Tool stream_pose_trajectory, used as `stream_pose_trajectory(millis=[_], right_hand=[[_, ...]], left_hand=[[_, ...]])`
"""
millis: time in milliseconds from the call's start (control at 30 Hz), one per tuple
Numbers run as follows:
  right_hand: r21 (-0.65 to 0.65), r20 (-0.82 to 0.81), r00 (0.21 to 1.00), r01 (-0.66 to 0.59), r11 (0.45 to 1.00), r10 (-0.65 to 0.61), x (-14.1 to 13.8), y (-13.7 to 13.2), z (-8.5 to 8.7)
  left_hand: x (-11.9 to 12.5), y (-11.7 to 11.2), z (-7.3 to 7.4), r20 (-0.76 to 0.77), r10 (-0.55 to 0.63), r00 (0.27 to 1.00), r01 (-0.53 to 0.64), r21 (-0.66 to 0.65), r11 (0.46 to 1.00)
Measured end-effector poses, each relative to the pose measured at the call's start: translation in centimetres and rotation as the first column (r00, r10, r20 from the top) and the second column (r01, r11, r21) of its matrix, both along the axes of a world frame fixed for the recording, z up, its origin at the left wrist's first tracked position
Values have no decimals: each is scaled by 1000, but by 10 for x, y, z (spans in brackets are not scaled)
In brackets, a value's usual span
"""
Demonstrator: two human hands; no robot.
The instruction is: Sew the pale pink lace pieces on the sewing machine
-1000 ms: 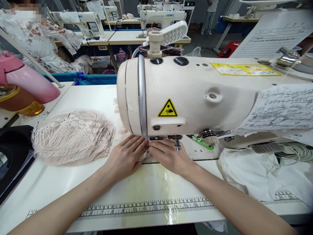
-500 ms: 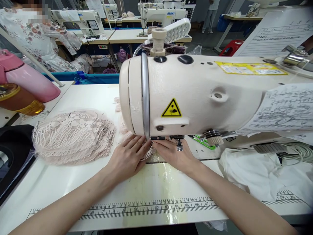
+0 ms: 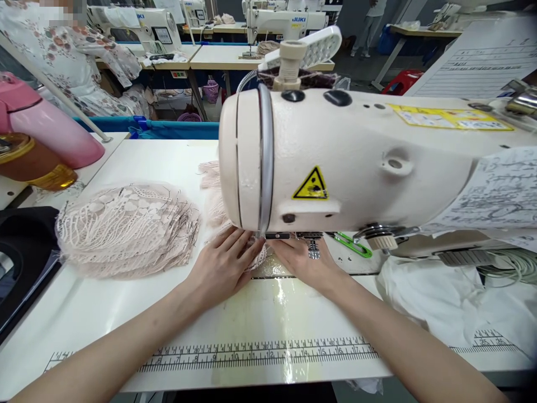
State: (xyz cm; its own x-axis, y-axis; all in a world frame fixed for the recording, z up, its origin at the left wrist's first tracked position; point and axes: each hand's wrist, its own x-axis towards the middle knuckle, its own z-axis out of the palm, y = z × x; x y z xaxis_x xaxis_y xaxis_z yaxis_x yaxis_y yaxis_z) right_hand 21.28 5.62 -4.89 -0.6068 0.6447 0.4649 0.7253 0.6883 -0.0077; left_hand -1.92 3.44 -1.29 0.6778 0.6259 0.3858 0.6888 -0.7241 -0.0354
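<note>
2 bare hands rest at a sewing machine (image 3: 356, 162); left hand (image 3: 222, 264) lies flat, fingers slightly spread, pressing a pale lace piece (image 3: 258, 258) under their tips; right hand (image 3: 308, 264) fingertips hide beneath the machine, grip unclear; a lace stack (image 3: 126, 229) lies left of the fingers.

White sewing table (image 3: 138, 162), sewing machine (image 3: 356, 162), lace piece (image 3: 257, 258) under it, lace stack (image 3: 126, 229) left, printed ruler (image 3: 260, 354) along front

A stack of lace pieces (image 3: 126, 226) lies near the left edge of the table (image 3: 146, 157). A pink flask (image 3: 50, 131) lies past that edge. A printed ruler (image 3: 260, 354) runs along the near edge. White cloth (image 3: 436, 302) covers the near right corner.
</note>
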Motion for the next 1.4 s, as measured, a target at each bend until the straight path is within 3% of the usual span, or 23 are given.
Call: stream_pose_trajectory(millis=[133, 267, 400, 600, 733, 1200, 1400], right_hand=[[207, 185, 982, -6, 978, -33, -3, 1, -3], [213, 175, 984, 9, 977, -47, -11, -4, 19], [206, 144, 989, -54, 977, 24, -20, -8, 36], [154, 1, 992, -122, 980, 124, -32, -10, 32], [178, 2, 987, -157, 971, 159, -33, -11, 30], [152, 27, 986, -166, 974, 164, -24, -9, 31], [204, 50, 995, -92, 975, 84, -20, -12, 38]], left_hand=[[-3, 2, 2, -9, -100, 995, 101, 40, 994], [-7, 6, 5, -14, -124, 992, 125, 37, 992], [-11, 8, 7, 4, -107, 994, 107, 34, 994], [-10, 10, 8, -2, -110, 994, 109, 76, 991], [-8, 10, 10, -11, -100, 995, 100, 82, 992], [-1, 5, 6, -47, -29, 998, 34, 128, 991], [2, 2, 6, -86, 29, 996, -14, 161, 987]])
